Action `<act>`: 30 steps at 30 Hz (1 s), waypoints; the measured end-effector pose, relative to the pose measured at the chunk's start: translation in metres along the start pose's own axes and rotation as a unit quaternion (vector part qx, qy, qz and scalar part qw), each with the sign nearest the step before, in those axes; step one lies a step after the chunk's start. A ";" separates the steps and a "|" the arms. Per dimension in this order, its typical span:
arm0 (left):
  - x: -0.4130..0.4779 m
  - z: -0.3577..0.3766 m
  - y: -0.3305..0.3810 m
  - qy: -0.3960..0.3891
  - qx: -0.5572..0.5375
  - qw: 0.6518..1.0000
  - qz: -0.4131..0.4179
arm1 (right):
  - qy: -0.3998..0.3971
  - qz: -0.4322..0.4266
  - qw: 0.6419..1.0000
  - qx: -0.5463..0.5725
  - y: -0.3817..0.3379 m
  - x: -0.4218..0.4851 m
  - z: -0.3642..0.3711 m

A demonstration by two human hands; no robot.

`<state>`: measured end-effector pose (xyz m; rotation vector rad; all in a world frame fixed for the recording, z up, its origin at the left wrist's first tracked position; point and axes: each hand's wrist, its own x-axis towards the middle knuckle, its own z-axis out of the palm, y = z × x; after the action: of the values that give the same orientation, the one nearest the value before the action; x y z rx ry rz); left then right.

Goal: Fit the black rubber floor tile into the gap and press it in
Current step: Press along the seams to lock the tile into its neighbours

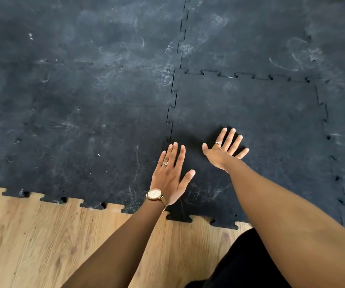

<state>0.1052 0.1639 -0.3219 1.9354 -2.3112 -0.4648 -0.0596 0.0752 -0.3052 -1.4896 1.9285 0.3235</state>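
Observation:
The black rubber floor tile (250,113) lies in the gap between scuffed neighbouring tiles, its jigsaw edges lined up on the left, far and right sides. My left hand (170,175) lies flat, fingers spread, on the tile's near left part, beside the left seam (170,113). A watch sits on that wrist. My right hand (223,147) rests palm down with fingers spread on the tile, a little farther in. Neither hand holds anything.
Scuffed black tiles (74,100) cover the floor to the left, far side and right. Bare wooden floor (42,235) runs along the near toothed edge. My dark-clothed leg (240,265) shows at the bottom right.

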 end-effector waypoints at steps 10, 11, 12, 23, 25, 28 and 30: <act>0.004 0.010 0.009 0.027 0.047 0.997 -0.056 | -0.044 0.000 0.999 -0.019 0.003 0.000 -0.007; 0.003 0.010 0.009 0.023 0.057 0.996 -0.062 | -0.048 -0.001 0.999 -0.019 0.003 0.000 -0.007; 0.003 0.009 0.010 0.016 0.063 0.996 -0.067 | -0.053 -0.001 0.998 -0.016 0.003 0.000 -0.007; 0.010 0.007 0.008 -0.007 0.077 0.994 -0.078 | -0.041 -0.017 0.998 0.037 -0.002 -0.004 -0.008; 0.010 0.009 0.007 -0.009 0.072 0.995 -0.076 | -0.046 -0.028 0.998 0.043 0.000 -0.004 -0.009; 0.011 0.011 0.007 -0.003 0.072 0.995 -0.073 | -0.061 -0.039 0.996 0.052 0.004 -0.003 -0.011; 0.013 0.011 0.006 -0.003 0.073 0.995 -0.066 | -0.061 -0.039 0.996 0.053 0.005 0.000 -0.012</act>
<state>0.0946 0.1544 -0.3323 2.1643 -2.2897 -0.3198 -0.0681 0.0700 -0.2973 -1.4394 1.7593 0.2662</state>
